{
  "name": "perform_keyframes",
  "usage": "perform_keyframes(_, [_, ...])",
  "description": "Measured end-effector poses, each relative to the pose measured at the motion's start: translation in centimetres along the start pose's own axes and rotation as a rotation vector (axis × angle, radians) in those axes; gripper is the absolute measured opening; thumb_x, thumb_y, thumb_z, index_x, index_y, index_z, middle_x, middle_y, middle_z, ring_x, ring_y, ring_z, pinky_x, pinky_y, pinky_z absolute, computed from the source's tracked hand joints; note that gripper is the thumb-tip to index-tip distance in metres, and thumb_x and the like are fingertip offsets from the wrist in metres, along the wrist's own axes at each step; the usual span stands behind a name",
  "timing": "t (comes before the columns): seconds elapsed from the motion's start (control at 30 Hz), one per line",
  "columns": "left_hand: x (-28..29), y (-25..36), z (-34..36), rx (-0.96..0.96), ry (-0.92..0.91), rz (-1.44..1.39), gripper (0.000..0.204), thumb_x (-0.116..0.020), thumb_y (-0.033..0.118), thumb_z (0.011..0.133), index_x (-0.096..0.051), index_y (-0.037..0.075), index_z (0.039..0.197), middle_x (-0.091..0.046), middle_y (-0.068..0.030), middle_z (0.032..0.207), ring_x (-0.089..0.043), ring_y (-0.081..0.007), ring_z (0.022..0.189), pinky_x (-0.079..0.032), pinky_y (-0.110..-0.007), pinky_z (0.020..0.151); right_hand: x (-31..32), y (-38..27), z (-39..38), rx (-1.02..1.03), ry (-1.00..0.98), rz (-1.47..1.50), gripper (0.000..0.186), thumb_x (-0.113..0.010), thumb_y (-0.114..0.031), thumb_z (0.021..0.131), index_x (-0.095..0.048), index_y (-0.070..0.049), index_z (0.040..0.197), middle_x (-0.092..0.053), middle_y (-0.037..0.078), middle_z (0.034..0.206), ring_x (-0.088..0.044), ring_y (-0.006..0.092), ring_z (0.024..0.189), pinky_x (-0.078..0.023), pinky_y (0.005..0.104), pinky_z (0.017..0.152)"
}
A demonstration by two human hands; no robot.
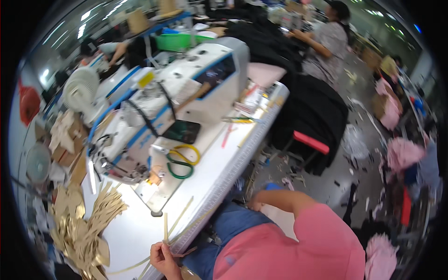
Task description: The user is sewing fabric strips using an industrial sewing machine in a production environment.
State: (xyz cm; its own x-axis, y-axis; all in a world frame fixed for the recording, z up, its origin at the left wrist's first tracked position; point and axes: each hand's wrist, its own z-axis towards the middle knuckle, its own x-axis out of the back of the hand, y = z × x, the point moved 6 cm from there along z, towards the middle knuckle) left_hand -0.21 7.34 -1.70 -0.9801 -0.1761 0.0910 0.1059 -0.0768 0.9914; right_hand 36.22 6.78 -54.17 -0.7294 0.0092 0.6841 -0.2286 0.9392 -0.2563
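While the left hand (164,260) pinches a beige strip (165,227) in its fingers, bunched strips (108,205) lie loose left of them on the desk (126,233) | held strip apart from sewing machine (196,112) beyond them, seemingly unsewn | right hand (255,203): fingers blurred, cannot tell | finished share: unclear

A white fan (80,88) stands left of a green basket (173,42), with 2 thread cones (137,22) nearby. Rightward, pink cloth (404,154) lies near clear plastic (355,143). The blurred red shape (29,103) may be a bag.
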Motion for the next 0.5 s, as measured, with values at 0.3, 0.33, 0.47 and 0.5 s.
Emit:
perform_keyframes(0.3, [2.5,-1.3,1.2,-0.110,0.147,0.128,0.010,-0.057,0.010,0.092,-0.059,0.003,0.084,-0.051,0.0042,0.072,-0.042,-0.0028,0.062,-0.032,-0.019,0.054,6.6,-3.2,-10.4,-1.091,0.658,1.455,0.039,-0.064,-0.021,0.078,-0.062,-0.003,0.113,-0.063,0.023,0.109,-0.060,0.0371,0.104,-0.047,0.0475,0.088])
perform_keyframes(0.33, [4.5,-1.1,0.2,-0.085,0.211,0.156,0.011,-0.057,0.010,0.092,-0.060,0.003,0.084,-0.052,0.0037,0.075,-0.042,-0.0031,0.064,-0.033,-0.020,0.055,9.7,-2.4,-10.7,-0.992,0.650,1.331,0.041,-0.063,-0.020,0.079,-0.060,-0.003,0.117,-0.062,0.023,0.111,-0.060,0.0369,0.105,-0.047,0.0469,0.089])
perform_keyframes(0.47, [5.2,0.1,1.5,-0.016,0.282,0.020,0.014,-0.057,0.014,0.092,-0.060,0.002,0.084,-0.057,0.0008,0.088,-0.048,-0.0059,0.078,-0.039,-0.022,0.068,11.2,-4.9,-14.8,-0.884,0.803,1.346,0.039,-0.057,-0.018,0.083,-0.057,-0.004,0.119,-0.058,0.023,0.121,-0.056,0.0369,0.111,-0.045,0.0455,0.091])
perform_keyframes(0.5, [6.6,0.0,0.8,0.068,0.357,-0.035,0.015,-0.058,0.015,0.093,-0.060,0.002,0.085,-0.059,-0.0003,0.091,-0.051,-0.0076,0.082,-0.042,-0.024,0.073,13.0,-5.4,-15.4,-0.821,0.855,1.281,0.040,-0.056,-0.018,0.084,-0.056,-0.003,0.121,-0.057,0.023,0.122,-0.055,0.0376,0.112,-0.045,0.0453,0.092])
